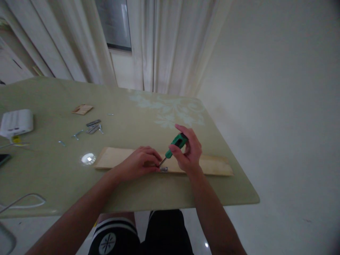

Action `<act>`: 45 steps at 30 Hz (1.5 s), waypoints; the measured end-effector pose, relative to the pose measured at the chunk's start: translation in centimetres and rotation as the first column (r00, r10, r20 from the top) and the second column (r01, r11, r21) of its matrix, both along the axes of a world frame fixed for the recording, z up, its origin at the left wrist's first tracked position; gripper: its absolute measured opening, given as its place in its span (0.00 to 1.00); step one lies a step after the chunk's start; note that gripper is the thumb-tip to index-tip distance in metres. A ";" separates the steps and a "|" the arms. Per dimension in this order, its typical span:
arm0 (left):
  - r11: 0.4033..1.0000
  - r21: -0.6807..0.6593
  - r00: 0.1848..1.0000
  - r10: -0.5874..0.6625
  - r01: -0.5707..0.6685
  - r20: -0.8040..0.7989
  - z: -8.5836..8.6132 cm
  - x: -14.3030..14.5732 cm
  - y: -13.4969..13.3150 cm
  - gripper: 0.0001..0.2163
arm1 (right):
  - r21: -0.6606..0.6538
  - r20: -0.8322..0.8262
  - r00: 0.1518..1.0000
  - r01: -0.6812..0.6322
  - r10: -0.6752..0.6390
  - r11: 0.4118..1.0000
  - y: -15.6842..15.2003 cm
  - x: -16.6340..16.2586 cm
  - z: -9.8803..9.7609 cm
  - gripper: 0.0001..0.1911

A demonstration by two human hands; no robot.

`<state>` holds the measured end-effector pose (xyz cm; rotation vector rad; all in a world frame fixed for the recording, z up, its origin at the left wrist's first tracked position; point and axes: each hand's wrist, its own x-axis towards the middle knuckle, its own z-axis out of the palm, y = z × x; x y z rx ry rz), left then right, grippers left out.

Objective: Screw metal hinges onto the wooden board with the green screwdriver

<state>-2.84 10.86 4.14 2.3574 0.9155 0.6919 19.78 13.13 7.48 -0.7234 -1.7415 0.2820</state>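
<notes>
In my right hand [190,150] is a screwdriver [178,141] with a green and black handle, slanting down to the left. Its tip meets the fingertips of my left hand [142,161], at the near edge of a long light wooden board [215,165]. The left fingers are pinched together there; whatever is between them is too small to make out. Just right of those fingertips, a small metal hinge [164,169] lies along the board's near edge, partly covered by the hand.
Several metal hinges [92,128] and loose screws [77,135] lie left of centre on the green table [127,124]. Behind them is a small wooden piece [82,109]. A white device [17,122], a cable [32,194] and a dark phone-like object [4,159] are at left.
</notes>
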 end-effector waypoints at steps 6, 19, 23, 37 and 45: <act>1.000 0.006 1.000 -0.009 0.009 0.018 0.3 0.1 -0.2 0.07 | -0.113 -0.215 0.949 -0.256 0.228 0.960 -0.4 -1.3 -0.3 0.27; 0.999 0.005 0.999 -0.053 0.053 0.012 0.1 0.4 -0.2 0.06 | -0.072 -0.132 0.925 -0.366 0.355 0.928 -1.3 -1.2 -0.1 0.30; 0.998 0.015 0.998 -0.064 0.064 0.013 -0.1 0.4 -0.1 0.06 | 0.035 -0.035 0.942 -0.332 0.333 0.943 -1.3 -1.2 1.2 0.28; 0.993 -0.103 0.994 -0.050 0.060 0.100 -0.2 0.8 -0.4 0.06 | -0.073 0.848 0.528 0.209 -0.050 0.975 -2.2 -0.8 11.2 0.27; 0.996 0.004 0.993 -0.086 0.086 0.083 -1.2 0.3 0.2 0.05 | -0.279 0.864 0.376 -0.197 0.336 0.940 -2.7 -0.7 14.3 0.16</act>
